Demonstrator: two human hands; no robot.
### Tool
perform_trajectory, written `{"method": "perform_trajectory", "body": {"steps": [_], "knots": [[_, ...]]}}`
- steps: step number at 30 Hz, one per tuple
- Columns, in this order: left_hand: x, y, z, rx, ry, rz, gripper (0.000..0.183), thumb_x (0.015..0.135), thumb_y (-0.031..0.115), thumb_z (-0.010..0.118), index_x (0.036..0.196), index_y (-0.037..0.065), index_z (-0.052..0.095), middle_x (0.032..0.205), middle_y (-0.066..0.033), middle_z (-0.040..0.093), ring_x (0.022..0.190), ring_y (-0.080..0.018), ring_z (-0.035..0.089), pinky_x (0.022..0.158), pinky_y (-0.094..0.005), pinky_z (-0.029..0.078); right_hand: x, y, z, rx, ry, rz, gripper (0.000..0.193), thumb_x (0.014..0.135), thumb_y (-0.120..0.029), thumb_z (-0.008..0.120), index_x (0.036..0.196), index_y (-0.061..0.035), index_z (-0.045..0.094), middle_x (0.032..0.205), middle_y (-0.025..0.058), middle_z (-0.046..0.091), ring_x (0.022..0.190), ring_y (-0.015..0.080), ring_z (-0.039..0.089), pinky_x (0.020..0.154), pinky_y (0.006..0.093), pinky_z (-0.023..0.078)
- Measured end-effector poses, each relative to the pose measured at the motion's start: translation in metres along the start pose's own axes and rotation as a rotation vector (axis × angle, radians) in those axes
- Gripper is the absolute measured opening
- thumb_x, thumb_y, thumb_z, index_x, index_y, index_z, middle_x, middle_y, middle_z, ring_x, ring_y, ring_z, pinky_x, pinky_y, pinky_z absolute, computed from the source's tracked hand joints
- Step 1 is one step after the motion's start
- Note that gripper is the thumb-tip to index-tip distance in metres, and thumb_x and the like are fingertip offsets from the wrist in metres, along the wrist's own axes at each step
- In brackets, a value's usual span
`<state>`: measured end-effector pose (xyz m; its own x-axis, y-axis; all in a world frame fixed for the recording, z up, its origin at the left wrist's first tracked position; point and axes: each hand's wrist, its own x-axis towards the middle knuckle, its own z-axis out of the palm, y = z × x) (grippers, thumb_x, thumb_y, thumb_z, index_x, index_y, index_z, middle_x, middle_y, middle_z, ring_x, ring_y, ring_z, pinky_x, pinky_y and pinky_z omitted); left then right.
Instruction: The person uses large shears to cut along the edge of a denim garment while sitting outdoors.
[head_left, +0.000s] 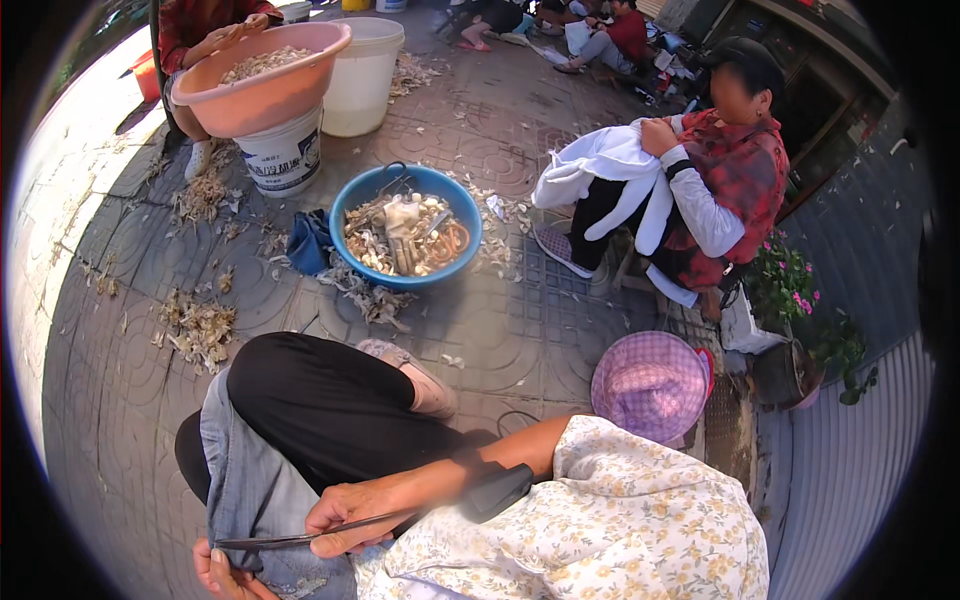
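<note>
A long, thin dark strip [270,543], perhaps a strap, runs across my lap between my hands. My right hand [352,508] is closed around it, thumb along its lower side. At the strip's far left end, my left hand [228,576] is closed, its fingers at the edge of a grey-blue denim cloth [262,490]. Part of that hand is hidden by the lower edge of the picture. A blurred black flat case [496,493] lies by my right forearm, over my flowered top [600,510]. Whether the strip joins the case I cannot tell.
Ahead stands a blue basin [462,262] with garlic-like pieces and tools. An orange basin [250,100] rests on a white bucket [283,165], near a person. Another person [720,180] sits at right with white cloth. A pink checked hat [650,385] lies nearby. Peelings [198,328] litter the paving.
</note>
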<state>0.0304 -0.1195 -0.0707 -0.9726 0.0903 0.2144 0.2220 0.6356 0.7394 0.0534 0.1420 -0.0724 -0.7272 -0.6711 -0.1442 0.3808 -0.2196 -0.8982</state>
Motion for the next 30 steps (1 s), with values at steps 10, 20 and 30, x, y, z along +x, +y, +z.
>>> {"method": "perform_trajectory", "body": {"steps": [10, 20, 30], "knots": [[-0.001, -0.007, -0.004, -0.003, -0.022, 0.003, 0.029, 0.095, 0.017, 0.046, 0.117, -0.001, 0.051, 0.12, -0.0239, 0.053, 0.11, -0.0404, 0.05, 0.093, -0.0475, 0.039, 0.003, 0.002, 0.001, -0.039, 0.009, 0.012, 0.054, 0.087, -0.058, 0.054, 0.077, -0.0051, 0.057, 0.058, 0.0014, 0.053, 0.041, 0.0068, 0.046, 0.038, 0.0231, 0.036], [0.001, -0.002, -0.003, -0.005, -0.033, -0.02, 0.034, 0.096, 0.023, 0.046, 0.118, -0.001, 0.052, 0.12, -0.0238, 0.053, 0.109, -0.0404, 0.051, 0.093, -0.0473, 0.039, 0.006, 0.003, 0.0, 0.011, 0.005, 0.014, 0.06, 0.082, -0.066, 0.058, 0.074, -0.0066, 0.053, 0.055, 0.0008, 0.049, 0.041, 0.006, 0.046, 0.036, 0.0214, 0.035], [-0.002, -0.001, -0.005, -0.044, -0.015, -0.051, 0.036, 0.096, 0.028, 0.047, 0.119, 0.001, 0.052, 0.118, -0.021, 0.053, 0.109, -0.0381, 0.05, 0.094, -0.0464, 0.037, 0.003, -0.005, 0.005, 0.003, -0.003, 0.017, 0.057, 0.084, -0.063, 0.057, 0.073, -0.0074, 0.05, 0.055, -0.0028, 0.043, 0.044, 0.004, 0.043, 0.038, 0.0218, 0.032]]}}
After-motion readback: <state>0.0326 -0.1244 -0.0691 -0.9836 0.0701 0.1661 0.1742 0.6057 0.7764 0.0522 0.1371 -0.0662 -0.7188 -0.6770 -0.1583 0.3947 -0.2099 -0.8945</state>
